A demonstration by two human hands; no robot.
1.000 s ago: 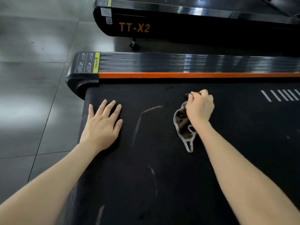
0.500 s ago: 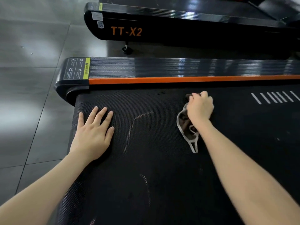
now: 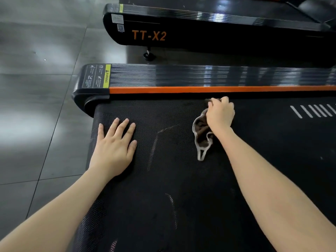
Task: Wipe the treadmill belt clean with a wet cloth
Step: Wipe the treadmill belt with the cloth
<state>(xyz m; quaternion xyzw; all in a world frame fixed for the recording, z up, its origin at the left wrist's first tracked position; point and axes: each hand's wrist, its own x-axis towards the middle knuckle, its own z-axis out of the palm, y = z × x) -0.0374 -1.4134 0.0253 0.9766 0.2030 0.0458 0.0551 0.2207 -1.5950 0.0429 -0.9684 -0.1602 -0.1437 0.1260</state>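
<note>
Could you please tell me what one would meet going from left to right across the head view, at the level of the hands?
Grey floor tiles → left hand → cloth → white stripes.

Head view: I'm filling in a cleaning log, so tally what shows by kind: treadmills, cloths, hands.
Treadmills: 2, the near treadmill and the TT-X2 treadmill
Cloths: 1, the cloth
Hands: 2, the left hand and the right hand
Total: 5
</note>
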